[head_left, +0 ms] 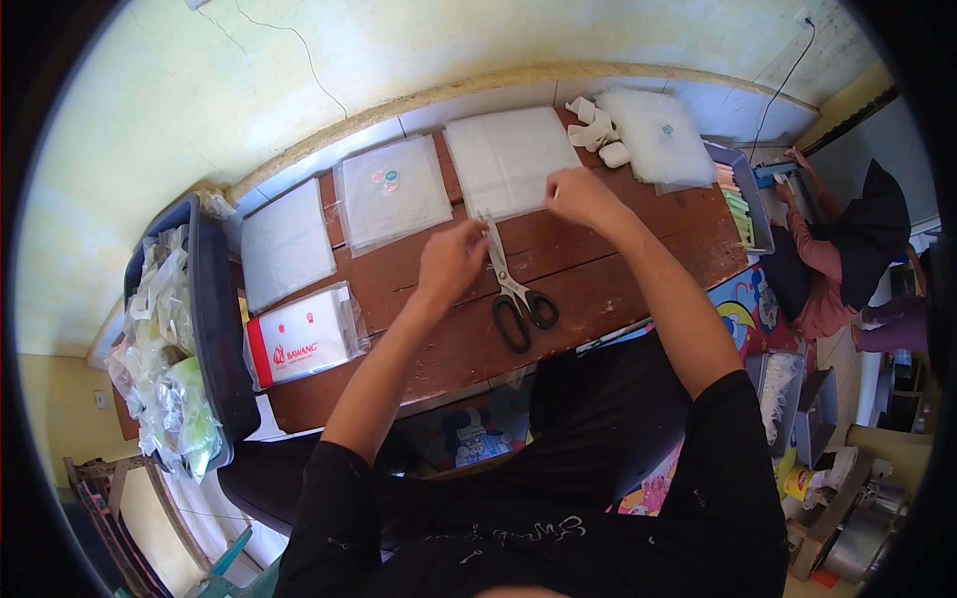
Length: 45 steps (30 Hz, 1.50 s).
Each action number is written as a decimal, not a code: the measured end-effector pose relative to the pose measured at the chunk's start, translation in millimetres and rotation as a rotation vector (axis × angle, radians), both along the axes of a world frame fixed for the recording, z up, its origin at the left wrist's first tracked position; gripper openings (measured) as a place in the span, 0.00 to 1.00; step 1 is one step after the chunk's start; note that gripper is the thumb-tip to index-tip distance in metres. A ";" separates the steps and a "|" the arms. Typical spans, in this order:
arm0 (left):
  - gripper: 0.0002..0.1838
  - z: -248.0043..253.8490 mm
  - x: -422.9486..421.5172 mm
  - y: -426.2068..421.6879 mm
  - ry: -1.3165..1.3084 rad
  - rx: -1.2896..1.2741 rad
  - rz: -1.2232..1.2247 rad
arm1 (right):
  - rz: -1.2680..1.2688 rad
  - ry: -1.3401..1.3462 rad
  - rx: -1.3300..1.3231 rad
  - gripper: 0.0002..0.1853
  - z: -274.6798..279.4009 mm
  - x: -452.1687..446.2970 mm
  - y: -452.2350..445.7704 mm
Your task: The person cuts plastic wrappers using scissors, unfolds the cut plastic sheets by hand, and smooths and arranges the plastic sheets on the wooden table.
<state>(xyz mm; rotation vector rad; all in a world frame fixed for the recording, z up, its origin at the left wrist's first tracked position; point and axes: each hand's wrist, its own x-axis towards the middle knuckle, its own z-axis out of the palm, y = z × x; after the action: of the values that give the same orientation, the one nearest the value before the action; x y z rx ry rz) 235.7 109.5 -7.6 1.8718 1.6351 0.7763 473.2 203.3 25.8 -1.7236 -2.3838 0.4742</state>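
My left hand (pixel 454 261) is closed, its fingers pinched together beside the blade tips of the scissors (pixel 503 267). The scissors have black handles and lie on the brown wooden table (pixel 598 261), handles toward me. My right hand (pixel 586 197) is closed too, fingers curled, over the near right edge of a stack of clear plastic bags (pixel 508 149). What either hand pinches, if anything, I cannot make out. Left of that stack lie plastic bags with a small printed logo (pixel 394 189) and a plain stack (pixel 287 244). A red-and-white pack marked BAWANG (pixel 304 337) sits nearer me.
A dark bin (pixel 219 339) of crumpled plastic stands at the left. White scraps (pixel 593 128) and another bag stack (pixel 658 135) lie at the back right. A grey tray (pixel 753 199) holds colored packets at the right end. Another person (pixel 837 249) works beyond it.
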 end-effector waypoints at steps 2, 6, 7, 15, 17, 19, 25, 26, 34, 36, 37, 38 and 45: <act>0.12 -2.6 5.1 -22.6 -0.003 -0.001 -0.083 | 0.164 0.011 -0.415 0.14 15.0 -19.9 -20.9; 0.13 4.5 14.3 -53.2 0.085 0.041 -0.160 | 0.322 -0.178 -0.652 0.18 25.7 -58.5 -61.5; 0.13 5.9 15.4 -58.3 0.084 0.034 -0.157 | 0.326 -0.179 -0.651 0.18 17.7 -59.0 -68.4; 0.15 1.3 13.8 -85.2 0.036 -0.003 -0.198 | 0.466 -0.269 -0.343 0.18 2.0 -69.3 -101.7; 0.16 3.6 9.9 -92.0 0.010 0.022 -0.202 | 0.435 -0.306 -0.317 0.19 7.2 -71.0 -106.4; 0.16 16.0 3.4 -99.8 -0.008 -0.036 -0.205 | 0.411 -0.272 -0.311 0.18 8.3 -70.0 -108.4; 0.09 41.6 -36.9 -121.2 -0.019 0.014 -0.087 | 0.259 -0.288 -0.108 0.12 12.7 -84.9 -124.9; 0.09 47.0 -45.7 -124.8 -0.019 0.014 -0.076 | 0.269 -0.289 -0.106 0.12 13.3 -89.4 -127.0; 0.06 53.5 -120.2 -149.0 -0.070 -0.043 0.171 | 0.485 0.224 0.021 0.06 4.4 -146.4 -142.5; 0.06 44.4 -139.8 -153.4 0.015 0.029 0.180 | 0.494 0.261 0.000 0.06 4.2 -165.5 -153.2; 0.06 38.6 -148.5 -155.8 0.103 0.099 0.186 | 0.499 0.302 -0.022 0.06 3.3 -174.5 -156.9; 0.06 32.1 -157.2 -155.9 0.097 0.093 0.197 | 0.508 0.297 -0.030 0.06 0.7 -183.6 -158.8; 0.36 31.0 -212.0 -147.1 0.259 0.070 0.080 | 0.568 0.426 0.031 0.08 -34.8 -237.9 -153.6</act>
<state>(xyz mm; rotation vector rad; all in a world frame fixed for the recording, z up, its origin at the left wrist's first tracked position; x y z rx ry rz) 23.7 -37.5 23.4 2.0363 1.8717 0.6522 235.4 49.6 -9.0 -0.7921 -2.4885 0.7783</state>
